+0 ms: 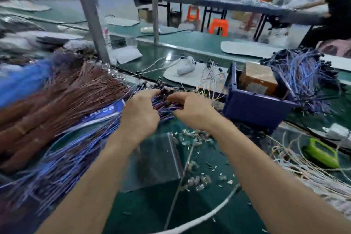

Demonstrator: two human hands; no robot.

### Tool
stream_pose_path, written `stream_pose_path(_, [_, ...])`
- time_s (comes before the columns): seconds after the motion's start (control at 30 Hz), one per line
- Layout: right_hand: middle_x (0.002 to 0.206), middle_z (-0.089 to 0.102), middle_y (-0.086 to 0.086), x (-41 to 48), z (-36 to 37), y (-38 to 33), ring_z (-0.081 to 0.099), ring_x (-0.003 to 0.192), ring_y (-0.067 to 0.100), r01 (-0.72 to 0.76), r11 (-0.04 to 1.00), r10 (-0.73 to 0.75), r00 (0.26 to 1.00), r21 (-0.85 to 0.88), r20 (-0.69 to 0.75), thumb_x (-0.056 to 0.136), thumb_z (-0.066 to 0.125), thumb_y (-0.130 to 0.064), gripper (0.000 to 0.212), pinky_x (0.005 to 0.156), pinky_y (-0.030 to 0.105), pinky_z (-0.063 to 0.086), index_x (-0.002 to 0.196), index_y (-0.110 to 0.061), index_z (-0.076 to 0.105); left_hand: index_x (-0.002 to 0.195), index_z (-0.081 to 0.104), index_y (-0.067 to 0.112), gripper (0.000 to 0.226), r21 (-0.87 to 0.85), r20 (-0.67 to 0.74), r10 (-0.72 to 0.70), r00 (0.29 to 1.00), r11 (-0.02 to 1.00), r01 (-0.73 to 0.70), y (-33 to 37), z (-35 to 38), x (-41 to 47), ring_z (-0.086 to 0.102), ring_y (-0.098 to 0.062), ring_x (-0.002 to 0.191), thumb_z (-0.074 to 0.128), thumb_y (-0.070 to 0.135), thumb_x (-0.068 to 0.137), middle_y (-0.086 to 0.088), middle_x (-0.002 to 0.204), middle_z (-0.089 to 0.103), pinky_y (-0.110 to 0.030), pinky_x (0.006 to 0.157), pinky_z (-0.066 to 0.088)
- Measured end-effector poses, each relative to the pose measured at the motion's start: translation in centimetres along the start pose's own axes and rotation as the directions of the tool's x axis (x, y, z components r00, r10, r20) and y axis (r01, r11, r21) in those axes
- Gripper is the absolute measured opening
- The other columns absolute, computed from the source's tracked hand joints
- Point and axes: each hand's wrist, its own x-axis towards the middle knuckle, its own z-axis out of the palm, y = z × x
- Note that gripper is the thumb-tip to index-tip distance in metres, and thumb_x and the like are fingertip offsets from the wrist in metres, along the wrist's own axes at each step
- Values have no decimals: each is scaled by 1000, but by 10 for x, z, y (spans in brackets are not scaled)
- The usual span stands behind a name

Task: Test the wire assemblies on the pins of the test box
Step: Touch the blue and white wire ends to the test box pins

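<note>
Left hand and right hand close together over green bench, fingers curled into blue wire assemblies, pinching strands near the connector ends; brown wire bundles heaped at left, grey post behind; blue box just right of right hand, brown block inside, tangled blue wire pile beyond; clear bag and scattered metal terminals between forearms; fingertips buried among wires; pins not discernible; left side motion-blurred.
</note>
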Motion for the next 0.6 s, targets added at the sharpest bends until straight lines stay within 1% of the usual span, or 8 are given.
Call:
stream_pose_path(0.07, [126,68,-1,14,5,4,62,101,18,-23,981,35,998,-194,58,86,58,-3,60,89,27,50,142,-26,54,142,61,22,62,43,34,43,998,998,-45,-12,4,0,46,-25,141,75,16,82,-5,154,49,-37,116,36])
stream_pose_path(0.1, [123,67,0,19,7,6,61,98,20,-39,969,54,997,-245,55,86,57,-3,59,84,30,49,141,-25,53,144,59,21,63,52,26,46,999,998,-47,-16,8,0,41,-25,144,77,21,83,-5,158,43,-38,119,33])
stream_pose_path(0.2, [111,65,4,31,15,12,63,95,29,-67,953,46,996,-295,-77,84,59,-1,41,83,39,52,121,-20,56,151,48,19,71,60,60,67,996,996,-71,-24,26,1,30,-25,151,75,34,88,-6,162,36,-38,125,23])
stream_pose_path(0.3, [108,62,7,34,26,12,61,94,33,-74,931,21,988,-358,-151,84,60,0,36,83,44,53,114,-18,54,159,31,23,76,80,70,73,995,994,-78,-31,45,-2,20,-22,156,67,41,95,-3,167,30,-39,128,13])
stream_pose_path(0.4, [105,66,6,33,35,14,65,97,33,-96,898,48,991,-430,-122,90,54,-5,25,81,43,55,108,-23,57,160,30,25,72,92,-5,90,996,992,-89,-35,54,-4,24,-20,155,64,40,97,-1,165,34,-39,129,12])
stream_pose_path(0.47, [105,69,6,33,32,17,66,99,32,-121,886,78,990,-448,-113,90,58,-10,19,80,38,54,102,-24,63,158,35,24,68,88,-48,103,994,991,-98,-35,56,-5,29,-20,152,64,36,97,-1,162,39,-39,128,15])
stream_pose_path(0.53, [100,70,6,35,26,18,65,99,30,-112,880,72,992,-462,-104,87,65,-12,12,79,34,52,88,-24,64,157,39,24,65,85,-78,108,991,991,-102,-34,56,-6,34,-20,150,65,34,98,-1,160,44,-40,127,16])
stream_pose_path(0.6, [93,69,3,36,19,20,64,94,27,-91,899,82,996,-428,-40,84,68,-12,18,79,33,54,73,-24,60,156,41,24,63,80,-93,105,990,992,-98,-34,56,-7,35,-19,149,64,34,98,-1,159,45,-40,127,16])
